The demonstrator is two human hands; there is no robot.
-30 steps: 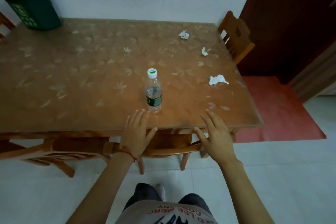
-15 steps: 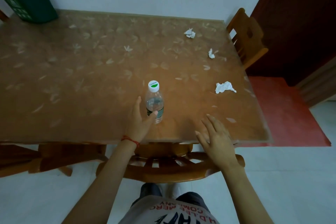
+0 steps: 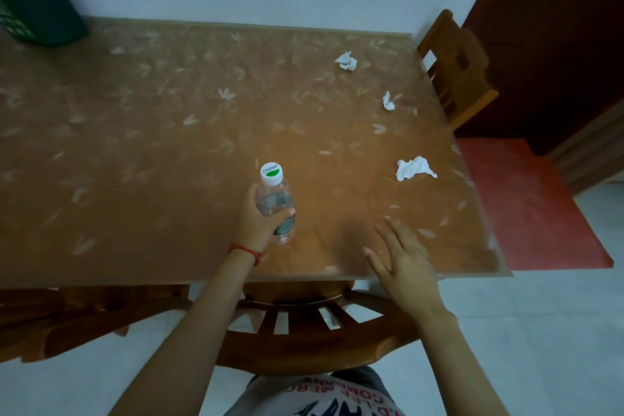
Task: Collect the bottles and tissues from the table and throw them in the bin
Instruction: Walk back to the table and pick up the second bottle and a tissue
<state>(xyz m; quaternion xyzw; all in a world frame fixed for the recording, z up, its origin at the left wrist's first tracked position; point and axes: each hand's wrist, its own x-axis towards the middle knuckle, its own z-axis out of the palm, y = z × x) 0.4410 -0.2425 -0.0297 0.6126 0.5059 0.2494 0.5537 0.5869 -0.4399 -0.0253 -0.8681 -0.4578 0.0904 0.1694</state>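
Observation:
A clear plastic bottle [image 3: 274, 196] with a white cap and green label stands near the table's front edge. My left hand [image 3: 258, 221] is wrapped around its lower half, thumb across the front. My right hand [image 3: 403, 262] hovers flat and open over the front edge, to the right of the bottle, holding nothing. Three crumpled white tissues lie on the right side of the table: one nearest [image 3: 413, 168], one in the middle [image 3: 388, 101], one far back [image 3: 346, 60]. The dark green bin [image 3: 40, 10] stands on the table's far left corner.
The brown table [image 3: 152, 132] has a leaf-patterned cover. A wooden chair [image 3: 304, 331] is tucked under the front edge just before me; another chair [image 3: 456, 67] stands at the right end. A red mat [image 3: 526, 206] lies on the floor to the right.
My left hand has moved forward from the table edge and closed around the bottle. My right hand has stayed near the front edge, open.

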